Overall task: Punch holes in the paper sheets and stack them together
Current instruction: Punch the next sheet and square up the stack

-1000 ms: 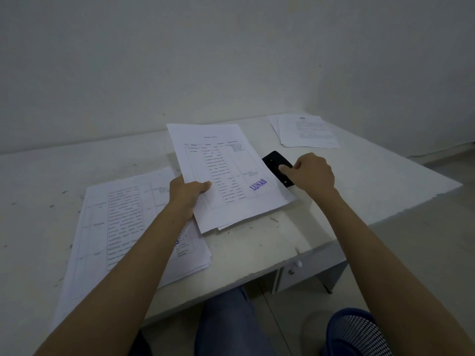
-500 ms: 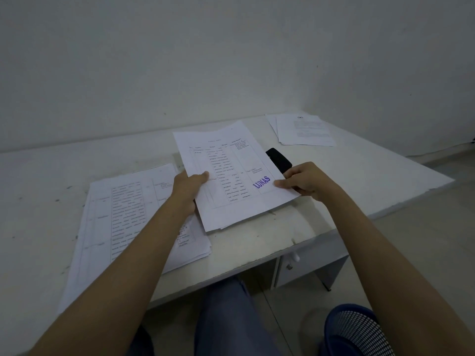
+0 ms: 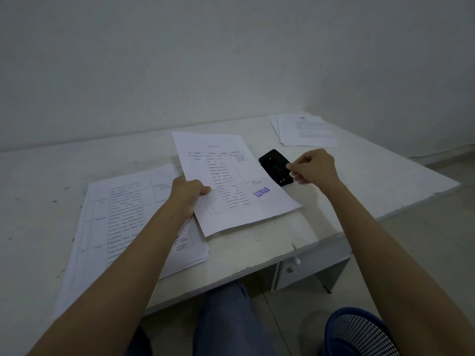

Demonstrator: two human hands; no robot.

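Observation:
My left hand (image 3: 189,199) grips the left edge of a thin set of printed paper sheets (image 3: 231,183) with a purple stamp, held slanted just above the white table (image 3: 359,191). The sheets' right edge meets a black hole punch (image 3: 275,170) lying on the table. My right hand (image 3: 312,167) is at the punch's right side, thumb and forefinger pinched on its edge. A thick stack of printed sheets (image 3: 120,227) lies at the left under my left forearm. Another small paper pile (image 3: 304,131) lies at the far right corner.
A white wall stands right behind the table. A drawer with a knob (image 3: 295,263) sits under the table's front edge. A blue mesh basket (image 3: 359,332) stands on the floor at the lower right, and my legs are below the table.
My right hand left the lower right corner of the sheets and went back up to the hole punch. The sheets held by my left hand shifted slightly.

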